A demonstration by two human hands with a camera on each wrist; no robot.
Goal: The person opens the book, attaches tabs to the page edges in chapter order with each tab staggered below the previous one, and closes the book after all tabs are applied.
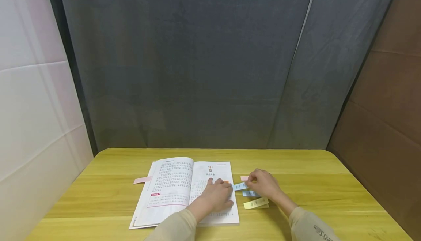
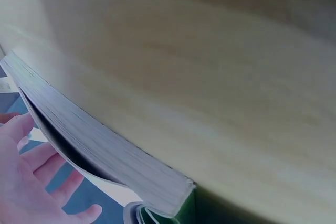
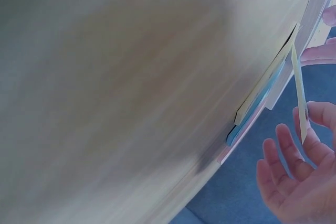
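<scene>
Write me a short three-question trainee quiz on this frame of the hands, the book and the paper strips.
1. True or false: the left hand rests on the open book's right page.
2. Which strip does the right hand pinch? A. the pink strip left of the book; B. the blue strip at the book's right edge; C. the yellow strip.
3. Fill in: the book lies on a ____ table.

Key: 1 true. 2 B. 3 yellow (wood-look).
</scene>
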